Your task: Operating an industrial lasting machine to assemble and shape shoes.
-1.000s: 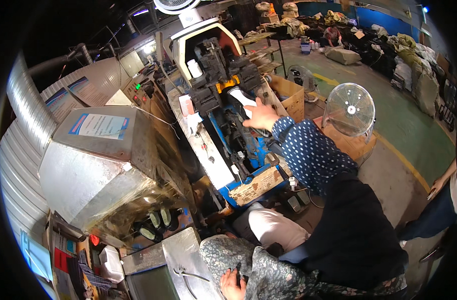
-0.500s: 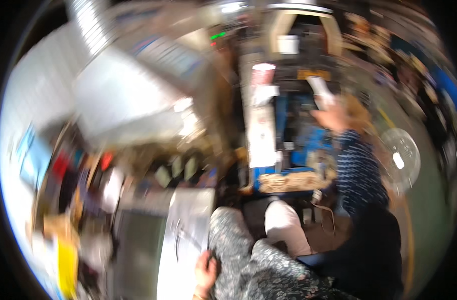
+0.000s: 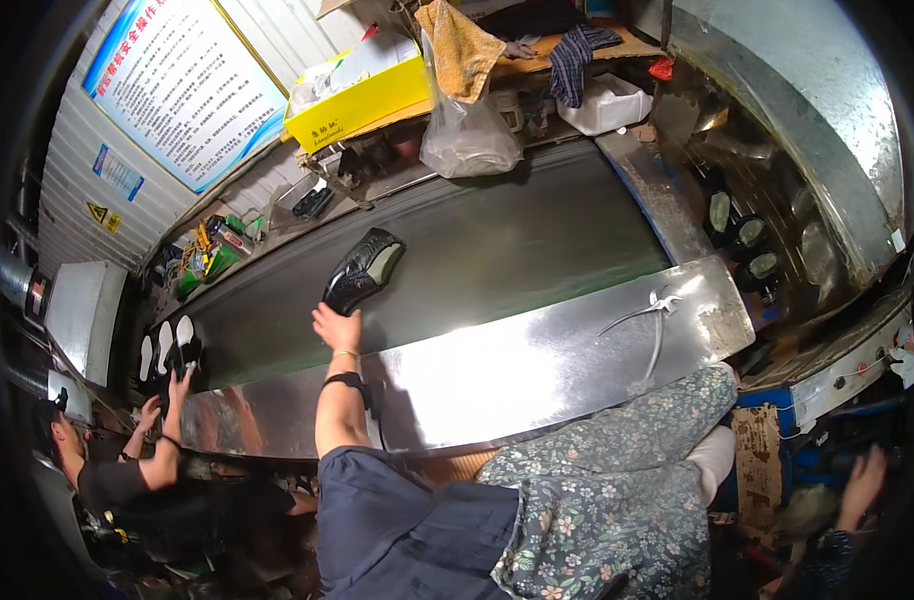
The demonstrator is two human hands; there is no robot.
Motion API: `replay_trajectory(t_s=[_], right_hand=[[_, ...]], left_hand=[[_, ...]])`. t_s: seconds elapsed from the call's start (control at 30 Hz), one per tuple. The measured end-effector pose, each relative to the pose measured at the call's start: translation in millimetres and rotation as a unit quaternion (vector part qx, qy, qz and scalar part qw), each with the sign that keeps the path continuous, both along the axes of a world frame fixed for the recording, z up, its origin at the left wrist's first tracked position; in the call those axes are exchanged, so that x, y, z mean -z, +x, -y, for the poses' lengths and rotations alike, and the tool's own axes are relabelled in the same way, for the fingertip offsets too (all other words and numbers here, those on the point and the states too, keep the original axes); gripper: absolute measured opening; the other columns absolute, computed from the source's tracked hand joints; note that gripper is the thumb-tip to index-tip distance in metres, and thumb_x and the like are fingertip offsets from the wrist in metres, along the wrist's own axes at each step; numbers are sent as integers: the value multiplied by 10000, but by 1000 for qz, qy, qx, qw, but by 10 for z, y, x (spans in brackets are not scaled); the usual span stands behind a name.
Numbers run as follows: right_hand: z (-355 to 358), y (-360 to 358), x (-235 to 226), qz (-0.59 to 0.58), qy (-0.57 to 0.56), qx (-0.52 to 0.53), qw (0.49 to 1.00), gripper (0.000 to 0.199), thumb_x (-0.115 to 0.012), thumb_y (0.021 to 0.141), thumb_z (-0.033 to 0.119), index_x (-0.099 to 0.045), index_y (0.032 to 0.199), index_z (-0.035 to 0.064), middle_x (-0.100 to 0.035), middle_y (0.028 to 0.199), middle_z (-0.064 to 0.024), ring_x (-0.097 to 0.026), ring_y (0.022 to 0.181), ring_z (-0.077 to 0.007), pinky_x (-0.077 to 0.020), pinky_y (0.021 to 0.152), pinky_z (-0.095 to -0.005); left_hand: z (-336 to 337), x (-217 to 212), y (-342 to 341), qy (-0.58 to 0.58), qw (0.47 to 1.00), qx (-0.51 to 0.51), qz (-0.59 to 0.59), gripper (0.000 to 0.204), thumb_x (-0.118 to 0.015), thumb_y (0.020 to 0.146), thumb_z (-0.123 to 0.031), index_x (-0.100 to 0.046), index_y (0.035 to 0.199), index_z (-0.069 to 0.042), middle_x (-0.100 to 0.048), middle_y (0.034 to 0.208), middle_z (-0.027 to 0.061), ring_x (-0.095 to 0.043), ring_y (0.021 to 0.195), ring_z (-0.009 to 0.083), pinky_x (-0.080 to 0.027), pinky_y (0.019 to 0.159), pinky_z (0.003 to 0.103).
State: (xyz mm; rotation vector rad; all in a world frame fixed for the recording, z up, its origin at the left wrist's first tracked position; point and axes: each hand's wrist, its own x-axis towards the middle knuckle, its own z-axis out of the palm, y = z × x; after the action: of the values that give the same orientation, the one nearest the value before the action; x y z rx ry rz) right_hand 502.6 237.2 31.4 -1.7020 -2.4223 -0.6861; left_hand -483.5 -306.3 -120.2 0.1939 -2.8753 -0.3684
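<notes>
A black shoe [image 3: 365, 268] with a pale inside lies on the dark conveyor belt [image 3: 477, 255]. My left hand [image 3: 337, 328] reaches over the metal ledge to its near end. The fingers are apart, with their tips at or right against the shoe; whether they touch is hard to tell. A bracelet and a dark band are on that arm. At the lower right, my right hand [image 3: 863, 486], in a patterned dark sleeve, is raised beside a dark machine part. It is blurred, so what it holds, if anything, does not show.
At the far left, a co-worker's hands [image 3: 177, 385] are by several black shoes with white insoles [image 3: 165, 345]. More shoes [image 3: 747, 235] sit in a metal chamber on the right. A yellow box [image 3: 357, 105] and a plastic bag [image 3: 469, 140] are beyond the belt. The shiny metal ledge [image 3: 547, 365] runs along its near side.
My view has swung left, from the machine to the belt. My left hand has gone from beside my lap out to the shoe. My right hand now shows at the lower right edge.
</notes>
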Motion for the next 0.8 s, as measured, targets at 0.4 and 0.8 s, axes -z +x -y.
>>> replay_trajectory(t_s=[0.4, 0.8], right_hand=[[2140, -1766, 1405, -181, -372, 166, 895, 408, -558, 986, 294, -592, 1340, 94, -568, 1338, -226, -530, 1218, -385, -426, 1038, -497], [1449, -4045, -17, -480, -242, -275, 797, 358, -699, 865, 59, -655, 1217, 13, -666, 1220, -176, -623, 1164, -290, -480, 994, -371]], left_hand=[[-358, 143, -233, 113, 990, 26, 82, 718, -831, 708, -419, -592, 1270, -41, -693, 1146, 186, -658, 1085, 349, -498, 955, 425], [-1496, -454, 2172, 778, 249, 299, 494, 450, -660, 911, -237, -573, 1279, 7, -630, 1255, 140, -619, 1124, 276, -523, 966, 379]])
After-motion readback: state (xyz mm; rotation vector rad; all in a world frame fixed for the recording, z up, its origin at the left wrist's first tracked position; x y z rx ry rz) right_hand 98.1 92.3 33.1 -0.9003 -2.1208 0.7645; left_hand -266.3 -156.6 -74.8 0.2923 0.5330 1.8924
